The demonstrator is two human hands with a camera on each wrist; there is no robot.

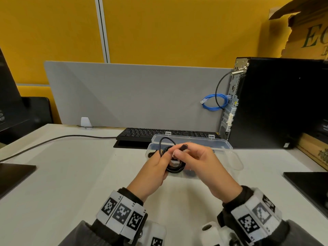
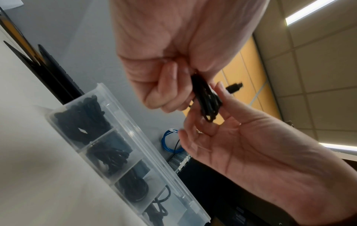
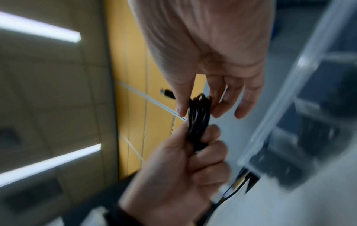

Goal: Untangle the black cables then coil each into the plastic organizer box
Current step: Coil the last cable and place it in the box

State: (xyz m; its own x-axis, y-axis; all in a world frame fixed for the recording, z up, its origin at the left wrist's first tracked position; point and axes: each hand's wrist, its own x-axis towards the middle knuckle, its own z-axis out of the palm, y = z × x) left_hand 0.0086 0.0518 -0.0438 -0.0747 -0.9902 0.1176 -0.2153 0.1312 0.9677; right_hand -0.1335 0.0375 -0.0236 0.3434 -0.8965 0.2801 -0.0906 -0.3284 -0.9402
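Both the left hand point(image 1: 156, 167) and right hand point(image 1: 198, 162) grip the coiled black cable point(image 1: 174, 168), hiding much of the organizer box point(image 1: 229, 157).

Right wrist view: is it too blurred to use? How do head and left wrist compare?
Right wrist: motion-blurred, the organizer box smeared, though the coiled black cable stays readable; ceiling lights blown out. Left wrist: sharper, with the cable and the box compartments clear; slight softness on the left hand. Head: sharp and evenly lit, wide-angle bending at the edges.
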